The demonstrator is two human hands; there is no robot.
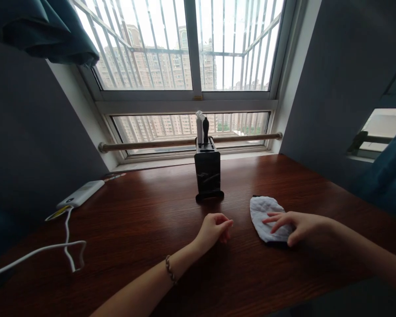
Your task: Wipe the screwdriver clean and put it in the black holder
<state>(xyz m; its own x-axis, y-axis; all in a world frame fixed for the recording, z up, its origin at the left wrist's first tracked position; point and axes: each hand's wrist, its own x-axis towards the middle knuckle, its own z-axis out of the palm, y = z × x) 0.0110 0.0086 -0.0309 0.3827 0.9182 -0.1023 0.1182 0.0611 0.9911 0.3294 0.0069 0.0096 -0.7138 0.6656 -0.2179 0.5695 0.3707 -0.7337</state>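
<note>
One cloth (266,213) right of one black stand (207,174); right hand (300,225) flat on cloth, fingers spread; left hand (213,230) loosely curled, empty, near stand.

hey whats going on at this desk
A person sits at a dark wooden table by a window. Their right hand rests flat on a folded grey cloth. Their left hand lies loosely curled on the bare wood, holding nothing. A black knife block stands just beyond the hands.

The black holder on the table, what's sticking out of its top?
Two handles stand in the black holder: a white handle and a black handle. Whatever they belong to is hidden inside the holder.
</note>
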